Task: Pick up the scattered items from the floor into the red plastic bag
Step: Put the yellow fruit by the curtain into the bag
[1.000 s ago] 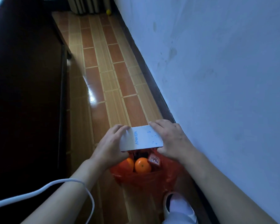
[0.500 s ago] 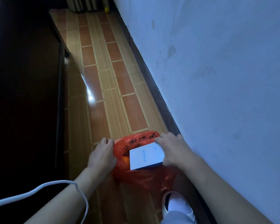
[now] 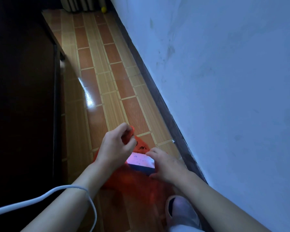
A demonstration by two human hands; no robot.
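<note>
A person crouched in a narrow strip of tiled floor [image 3: 97, 67] packs a red plastic bag [image 3: 141, 180], seen from the head camera. The left hand [image 3: 116, 146] is clenched on the bag's far rim, lifting it, while the right hand [image 3: 167, 164] grasps the near end of a white box [image 3: 141, 161] that lies in the bag's mouth between the two hands, its lower edge dark. The box appears only partly inside; if the right hand lets go before the mouth is wide enough, it could catch on the thin plastic, tip out, or strain the film. Beyond the hands, far down the floor by the wall [image 3: 224, 81], a small yellow ball [image 3: 104, 9] waits, apparently one more item to collect. A white cable [image 3: 45, 196] loops over the left forearm and could snag a reach. A slippered foot [image 3: 181, 210] stands just behind the right hand, and dark furniture [image 3: 22, 97] hems in the left side.
</note>
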